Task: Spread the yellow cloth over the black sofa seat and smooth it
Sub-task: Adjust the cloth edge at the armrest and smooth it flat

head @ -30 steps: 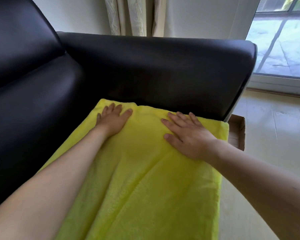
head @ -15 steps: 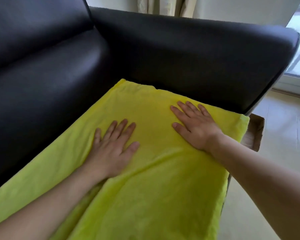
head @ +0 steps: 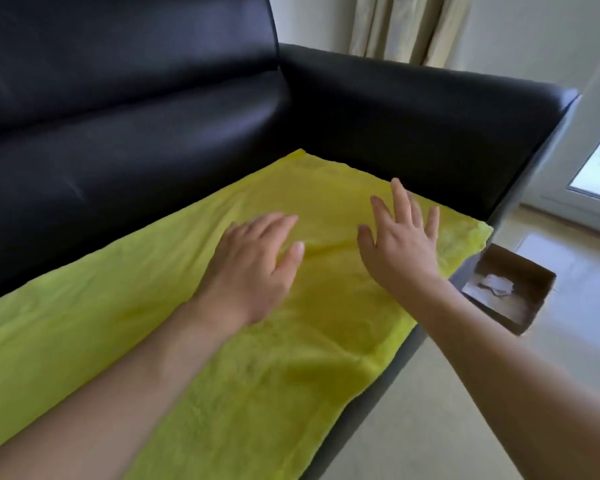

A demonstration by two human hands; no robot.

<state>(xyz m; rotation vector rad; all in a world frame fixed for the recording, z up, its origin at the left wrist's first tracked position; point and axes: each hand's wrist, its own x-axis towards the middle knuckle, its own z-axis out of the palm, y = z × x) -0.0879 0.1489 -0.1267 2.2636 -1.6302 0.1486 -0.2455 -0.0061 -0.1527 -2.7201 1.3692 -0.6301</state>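
Yellow cloth [head: 243, 358]: spread across black sofa seat [head: 378, 407], far edge against the armrest [head: 430, 133]. My left hand [head: 253, 268]: fingers straight, palm down over cloth, gripping nothing. My right hand [head: 400, 237]: fingers splayed, holding nothing; contact unclear. Cardboard box [head: 510, 289]: on floor beside sofa

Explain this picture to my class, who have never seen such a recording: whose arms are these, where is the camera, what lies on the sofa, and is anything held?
No machine here: a person wears a camera on the head, looking forward and down, so the arms are their own. A yellow cloth lies spread over the seat of a black sofa. The left hand and right hand are over the cloth with fingers straight and spread; neither holds anything. The picture is blurred, so whether the palms press the cloth is unclear. Beside the sofa, on the floor, stands an open cardboard box with paper scraps inside.
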